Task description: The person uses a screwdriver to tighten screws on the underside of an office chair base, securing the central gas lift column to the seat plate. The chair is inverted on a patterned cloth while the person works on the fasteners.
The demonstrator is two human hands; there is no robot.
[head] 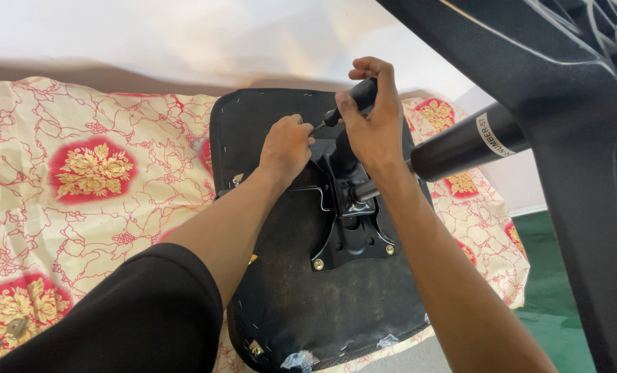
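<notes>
Right hand grip clamped on screwdriver, left hand fingers curled together at its tip, seat underside, mounting plate central.

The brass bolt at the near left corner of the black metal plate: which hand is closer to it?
Left. The left hand rests on the seat underside above the brass bolt, by the plate's far edge. The right hand is farther up, gripping the screwdriver handle.

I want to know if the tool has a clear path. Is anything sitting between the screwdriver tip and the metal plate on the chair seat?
Nothing visible does. The right hand grips the screwdriver, and its tip angles down beside the left hand, which rests on the black metal plate. The exact contact point is hidden by the left hand's fingers.
</notes>
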